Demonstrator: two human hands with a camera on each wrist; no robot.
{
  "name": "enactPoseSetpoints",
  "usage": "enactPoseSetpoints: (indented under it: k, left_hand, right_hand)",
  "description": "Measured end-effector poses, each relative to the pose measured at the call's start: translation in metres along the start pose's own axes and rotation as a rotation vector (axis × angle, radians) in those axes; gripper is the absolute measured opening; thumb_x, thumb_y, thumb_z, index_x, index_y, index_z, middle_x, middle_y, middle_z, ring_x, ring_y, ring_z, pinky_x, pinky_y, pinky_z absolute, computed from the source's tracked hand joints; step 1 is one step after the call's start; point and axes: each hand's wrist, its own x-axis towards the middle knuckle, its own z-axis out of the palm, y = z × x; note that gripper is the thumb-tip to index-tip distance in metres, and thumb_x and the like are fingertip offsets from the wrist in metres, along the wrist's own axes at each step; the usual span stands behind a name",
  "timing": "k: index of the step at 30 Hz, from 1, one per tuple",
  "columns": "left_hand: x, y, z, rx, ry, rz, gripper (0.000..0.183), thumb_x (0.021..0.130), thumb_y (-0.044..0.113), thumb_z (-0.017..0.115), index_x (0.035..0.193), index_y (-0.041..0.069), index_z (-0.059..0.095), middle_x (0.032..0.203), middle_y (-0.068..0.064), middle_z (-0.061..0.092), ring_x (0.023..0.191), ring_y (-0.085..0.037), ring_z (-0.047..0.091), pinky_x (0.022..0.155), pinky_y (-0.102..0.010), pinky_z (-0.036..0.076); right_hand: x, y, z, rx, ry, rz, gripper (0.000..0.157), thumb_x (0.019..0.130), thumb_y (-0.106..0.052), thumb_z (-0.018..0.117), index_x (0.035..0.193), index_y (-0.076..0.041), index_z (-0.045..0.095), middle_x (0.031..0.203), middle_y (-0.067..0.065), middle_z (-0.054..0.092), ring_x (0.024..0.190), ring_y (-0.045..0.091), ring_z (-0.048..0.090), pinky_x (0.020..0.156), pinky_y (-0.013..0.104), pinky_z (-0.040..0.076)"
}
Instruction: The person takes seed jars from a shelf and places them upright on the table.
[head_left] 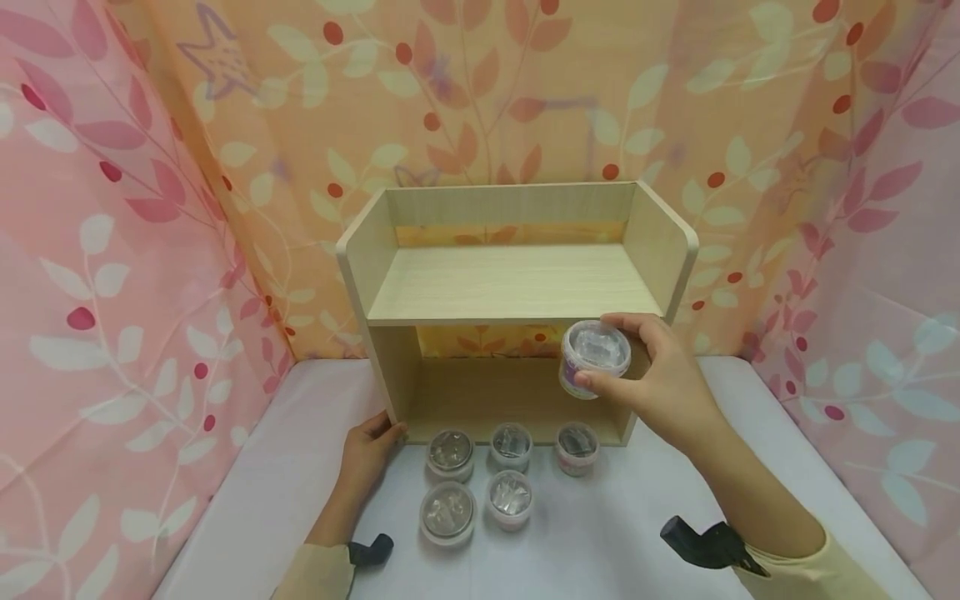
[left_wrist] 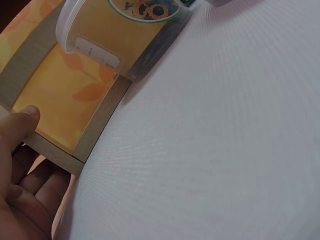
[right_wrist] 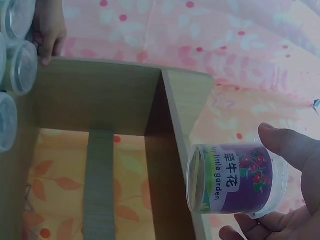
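My right hand (head_left: 667,387) holds a clear plastic jar (head_left: 597,358) between thumb and fingers, in front of the shelf's right side at the height of its middle board. In the right wrist view the jar (right_wrist: 235,177) shows a purple label reading "My little garden" with red flowers. With the left hand (head_left: 371,450) I grip the lower front corner of the wooden shelf's left panel (head_left: 393,375). Seen from the left wrist, the thumb (left_wrist: 27,117) lies on one face of the panel and the fingers pass to its other side.
Several similar jars stand on the white tabletop before the shelf, among them a wide one (head_left: 447,512) at front left and a smaller one (head_left: 577,448) at right. The two-tier shelf (head_left: 510,283) has a bare upper board. Patterned curtains (head_left: 487,92) enclose the table.
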Motion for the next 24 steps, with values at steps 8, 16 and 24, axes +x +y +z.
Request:
enactPoseSetpoints:
  k: [8, 16, 24]
  left_hand:
    - [0.004, -0.012, 0.0, -0.004, 0.011, 0.039, 0.041, 0.092, 0.02, 0.079, 0.13, 0.007, 0.071, 0.124, -0.012, 0.073, 0.119, -0.021, 0.066, 0.088, -0.015, 0.052]
    - [0.003, -0.01, 0.001, -0.012, 0.006, 0.035, 0.041, 0.093, 0.016, 0.077, 0.131, 0.005, 0.069, 0.126, -0.014, 0.072, 0.121, -0.025, 0.066, 0.088, -0.014, 0.051]
    - [0.002, -0.009, 0.0, -0.005, 0.009, 0.03, 0.042, 0.093, 0.019, 0.077, 0.132, 0.005, 0.069, 0.126, -0.013, 0.072, 0.121, -0.025, 0.066, 0.088, -0.015, 0.052]
  right_hand:
    - [-0.024, 0.027, 0.016, 0.014, -0.039, 0.032, 0.078, 0.078, -0.04, 0.09, 0.139, -0.009, 0.053, 0.136, 0.006, 0.055, 0.127, 0.024, 0.052, 0.109, 0.04, 0.042]
    - [-0.04, 0.059, 0.028, 0.078, -0.035, 0.081, 0.079, 0.078, -0.037, 0.091, 0.141, -0.009, 0.052, 0.141, 0.006, 0.053, 0.135, 0.025, 0.047, 0.113, 0.05, 0.037]
    - [-0.057, 0.093, 0.045, 0.103, -0.055, 0.113, 0.078, 0.078, -0.038, 0.09, 0.141, -0.012, 0.052, 0.141, 0.001, 0.052, 0.136, 0.02, 0.045, 0.114, 0.053, 0.034]
